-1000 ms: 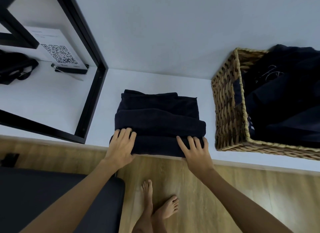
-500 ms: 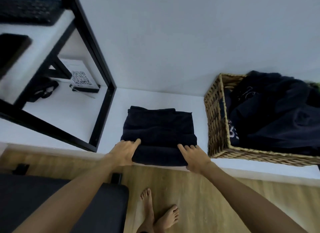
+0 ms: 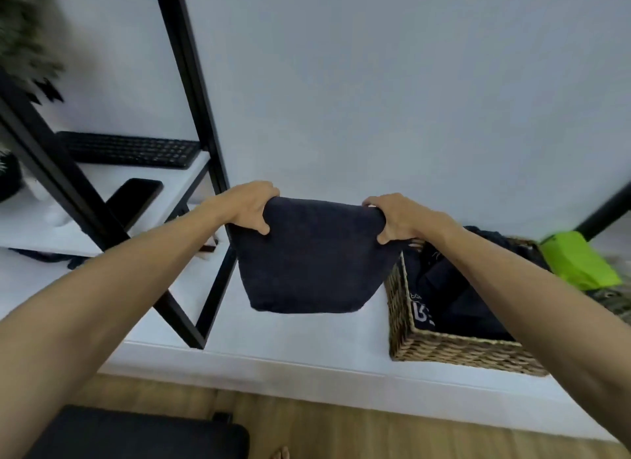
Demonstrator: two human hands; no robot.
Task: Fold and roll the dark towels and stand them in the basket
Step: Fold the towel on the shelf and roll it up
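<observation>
A folded dark towel (image 3: 312, 257) hangs in the air above the white shelf (image 3: 307, 342), held by its top edge. My left hand (image 3: 247, 207) grips its upper left corner and my right hand (image 3: 396, 219) grips its upper right corner. To the right stands a woven wicker basket (image 3: 454, 351) with dark cloth (image 3: 457, 287) piled inside; my right forearm crosses over it. The towel's right edge is close to the basket's near left corner.
A black metal shelf frame (image 3: 191, 93) stands at the left, with a keyboard (image 3: 129, 149) and a dark phone (image 3: 136, 199) on its white board. A bright green item (image 3: 577, 258) lies right of the basket. A dark stool (image 3: 136, 434) sits on the wooden floor below.
Both hands have lifted the folded towel off the shelf and hold it hanging in the air. The camera has tilted upward, showing more wall and the upper shelf.
</observation>
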